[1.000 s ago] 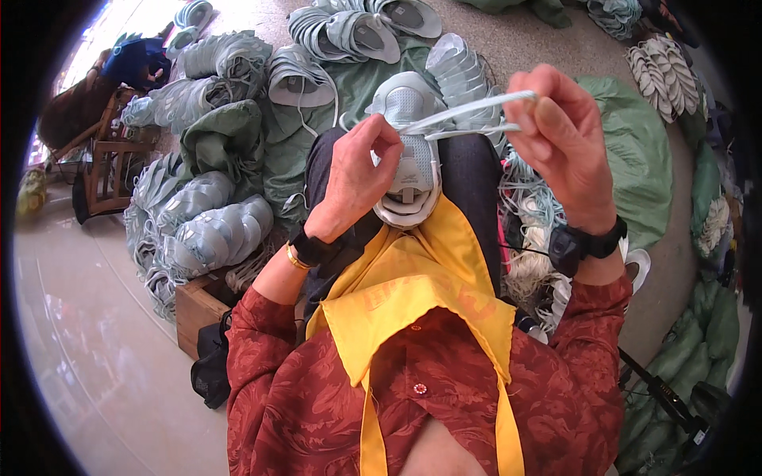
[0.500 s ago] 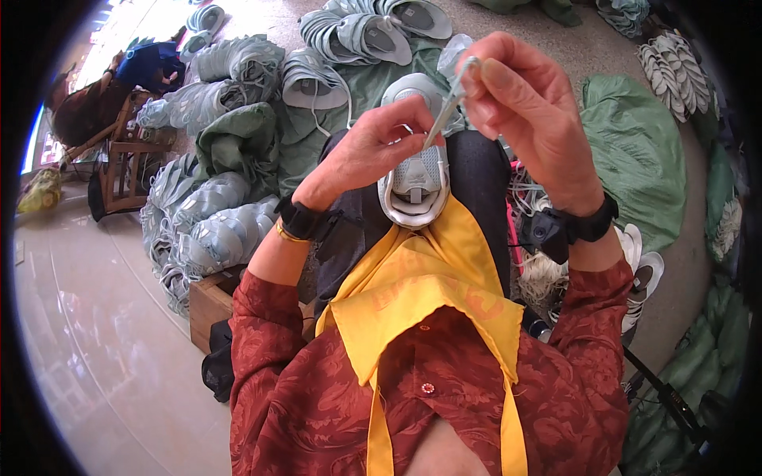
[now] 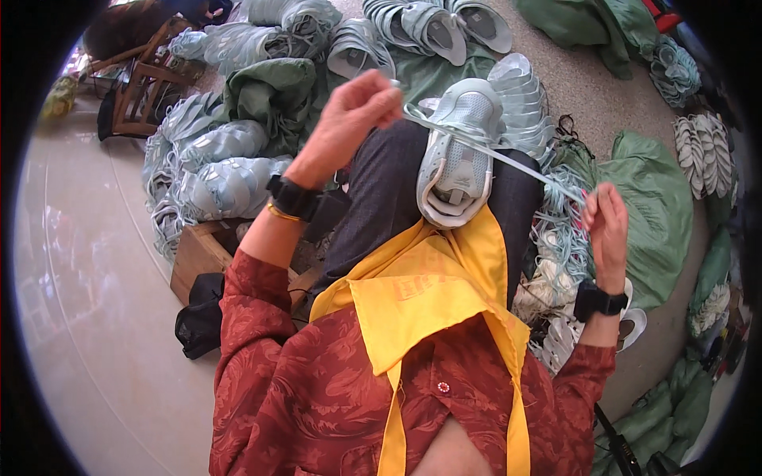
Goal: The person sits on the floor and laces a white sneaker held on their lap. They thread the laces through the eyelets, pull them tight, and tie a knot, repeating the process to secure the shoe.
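Observation:
A pale grey-blue sneaker upper (image 3: pixel 459 176) rests on my lap between my thighs, its heel opening toward me and its toe pointing away. A pale shoelace (image 3: pixel 520 164) runs across it and stretches to both sides. My left hand (image 3: pixel 349 123) is raised left of the toe, its fingers closed on one part of the lace. Lower down, beyond my right knee, my right hand (image 3: pixel 607 230) pinches the lace's other part and pulls it out to the right. The lace looks taut between the upper and my right hand.
Nested uppers (image 3: pixel 218 182) lie in bundles at left and far ahead. Loose laces (image 3: pixel 563 214) hang by my right knee. A green sack (image 3: pixel 647 214) stands at right, a wooden box (image 3: pixel 194 258) at left. My yellow apron (image 3: pixel 429 293) covers my lap.
My hands have drawn apart from above the upper: the left moved up and left, the right down and right. The lace now spans widely between them. The view has shifted a little.

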Demonstrator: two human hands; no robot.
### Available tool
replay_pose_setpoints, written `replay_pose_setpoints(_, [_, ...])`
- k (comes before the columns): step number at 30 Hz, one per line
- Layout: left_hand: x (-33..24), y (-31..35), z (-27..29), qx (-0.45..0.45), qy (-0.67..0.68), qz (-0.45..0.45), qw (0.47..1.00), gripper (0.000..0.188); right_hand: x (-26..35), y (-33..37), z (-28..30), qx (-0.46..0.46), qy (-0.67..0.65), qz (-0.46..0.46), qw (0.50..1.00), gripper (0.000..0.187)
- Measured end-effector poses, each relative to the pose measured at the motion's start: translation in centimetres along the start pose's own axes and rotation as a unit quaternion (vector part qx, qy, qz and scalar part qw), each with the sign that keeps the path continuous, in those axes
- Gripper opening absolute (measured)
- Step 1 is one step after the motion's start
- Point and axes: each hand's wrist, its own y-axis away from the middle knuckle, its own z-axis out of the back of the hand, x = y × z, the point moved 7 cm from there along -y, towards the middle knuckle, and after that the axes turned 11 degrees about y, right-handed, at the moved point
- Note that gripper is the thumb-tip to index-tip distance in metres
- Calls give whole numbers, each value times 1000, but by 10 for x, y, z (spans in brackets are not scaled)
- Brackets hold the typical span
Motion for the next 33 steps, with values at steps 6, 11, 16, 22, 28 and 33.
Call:
replay_pose_setpoints(6, [-39, 48, 126, -166, 26, 7, 986, 21, -60, 48, 122, -113, -108, -48, 986, 11])
replay_pose_setpoints(11, [-30, 70, 164, -172, -81, 127, 973, 22, -116, 93, 253, -206, -172, -35, 963, 14])
replay_pose_setpoints(16, [-7, 59, 107, -135, -343, 49, 928, 17, -95, 46, 133, -206, 80, -128, 967, 20])
replay_pose_setpoints(22, [-3, 12, -35, 22, -340, -83, 936, 20, -27, -14, -35, -38, 234, 24, 971, 19])
replay_pose_setpoints(28, [24, -11, -60, 88, -350, -128, 924, 13, -1, -37, -116, 43, 316, 38, 947, 21])
replay_pose_setpoints(33, [49, -22, -49, 95, -129, 55, 985, 8, 6, -39, -134, 39, 361, 88, 928, 19])
